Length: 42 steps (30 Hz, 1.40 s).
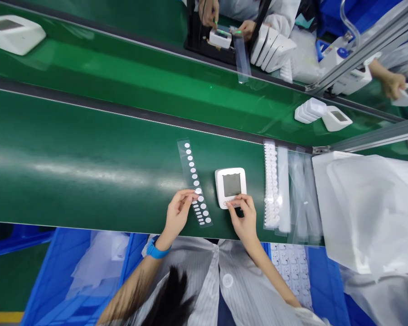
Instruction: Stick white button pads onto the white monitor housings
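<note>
A small white device (230, 186) with a grey screen lies face up on the green belt (88, 172) in front of me. My right hand (245, 218) pinches its near edge with closed fingertips. To its left lies a clear strip (193, 179) carrying a row of white round stickers. My left hand (179, 212), with a blue wristband, has thumb and fingers closed on that strip near its lower half, at one of the stickers. Both hands rest on the belt, a little apart.
Right of the device lie sticker strips (274, 190), clear films (302, 194) and a white plastic-covered pile (367, 208). More white devices (336, 118) (13, 32) sit on the far belt. Co-workers' hands (392, 83) (209, 11) handle devices across it. Blue bins (71, 271) stand below.
</note>
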Available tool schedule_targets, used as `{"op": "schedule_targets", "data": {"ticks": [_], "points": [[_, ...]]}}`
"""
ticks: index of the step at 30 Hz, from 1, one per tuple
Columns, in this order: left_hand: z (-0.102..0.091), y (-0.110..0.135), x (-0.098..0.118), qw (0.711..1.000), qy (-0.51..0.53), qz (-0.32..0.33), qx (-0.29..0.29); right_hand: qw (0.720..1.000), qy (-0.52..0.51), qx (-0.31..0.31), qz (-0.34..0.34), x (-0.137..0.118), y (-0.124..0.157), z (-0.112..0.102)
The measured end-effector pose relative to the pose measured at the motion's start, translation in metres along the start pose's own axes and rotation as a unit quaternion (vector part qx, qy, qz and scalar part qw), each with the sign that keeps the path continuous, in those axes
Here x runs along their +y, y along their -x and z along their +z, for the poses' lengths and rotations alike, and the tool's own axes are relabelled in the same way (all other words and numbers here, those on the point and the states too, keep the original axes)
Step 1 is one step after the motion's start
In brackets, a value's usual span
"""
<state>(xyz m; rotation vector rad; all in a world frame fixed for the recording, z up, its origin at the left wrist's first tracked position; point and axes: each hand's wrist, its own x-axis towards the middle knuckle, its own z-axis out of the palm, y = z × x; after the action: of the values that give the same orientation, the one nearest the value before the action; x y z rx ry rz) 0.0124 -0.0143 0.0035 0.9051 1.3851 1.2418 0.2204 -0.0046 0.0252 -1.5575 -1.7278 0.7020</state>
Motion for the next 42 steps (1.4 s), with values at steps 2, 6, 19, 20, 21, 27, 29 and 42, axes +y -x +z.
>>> {"op": "schedule_targets", "data": {"ticks": [2, 6, 19, 20, 21, 27, 29, 42], "points": [[0.0, 0.0, -0.001, 1.0, -0.001, 0.001, 0.0, 1.0, -0.006, 0.009, 0.008, 0.003, 0.003, 0.0], [-0.001, 0.0, -0.001, 1.0, -0.009, 0.008, -0.002, 0.994, 0.038, 0.092, 0.036, 0.009, 0.008, 0.004], [0.0, 0.0, -0.003, 1.0, -0.028, 0.007, -0.001, 0.998, -0.026, 0.059, 0.019, 0.011, 0.005, 0.014], [0.0, 0.0, -0.004, 1.0, -0.027, 0.007, -0.001, 0.998, -0.024, 0.059, 0.02, 0.011, 0.005, 0.014], [0.0, 0.0, -0.005, 1.0, -0.027, 0.007, -0.001, 0.998, -0.024, 0.058, 0.021, 0.011, 0.005, 0.014], [-0.001, 0.0, -0.006, 1.0, -0.028, 0.009, -0.001, 0.998, -0.029, 0.049, 0.026, 0.011, 0.004, 0.015], [-0.001, 0.0, -0.006, 1.0, -0.03, 0.01, -0.003, 0.998, -0.029, 0.044, 0.031, 0.01, 0.004, 0.015], [0.002, 0.002, -0.005, 1.0, -0.015, -0.007, -0.018, 0.987, -0.13, 0.035, 0.086, 0.015, 0.001, 0.004]]}}
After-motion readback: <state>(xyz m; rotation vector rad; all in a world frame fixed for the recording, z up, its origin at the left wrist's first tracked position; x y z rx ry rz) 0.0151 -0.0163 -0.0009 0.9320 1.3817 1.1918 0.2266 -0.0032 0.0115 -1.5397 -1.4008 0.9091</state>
